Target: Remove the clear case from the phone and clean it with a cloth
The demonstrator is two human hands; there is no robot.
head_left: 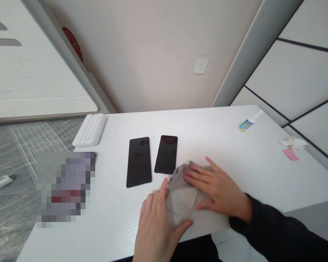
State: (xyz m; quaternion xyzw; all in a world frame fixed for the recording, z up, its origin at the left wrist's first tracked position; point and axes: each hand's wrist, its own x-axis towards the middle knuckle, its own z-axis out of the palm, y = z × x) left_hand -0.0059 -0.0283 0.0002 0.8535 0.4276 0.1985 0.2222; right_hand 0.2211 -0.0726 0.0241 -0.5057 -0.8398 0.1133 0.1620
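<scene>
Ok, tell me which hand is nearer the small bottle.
Right. The right hand rests on the grey cloth, nearer the person than the bottle and a little left; the left hand holds the cloth's edge, farther left and closer in.

- A grey cloth (183, 198) lies bunched on the white worktop (112, 218).
- The left grip (155, 222) clasps the cloth's left side, thumb at its near edge.
- The right grip (217, 189) lies flat on top of the cloth, fingers spread.
- A larger phone (139, 162) and a smaller phone (166, 154) lie just beyond the cloth.
- A white ribbed case (89, 130) sits well beyond the cloth, leftward.
- A spray bottle (247, 123) and a pink slip (290, 154) lie well right of the cloth.
</scene>
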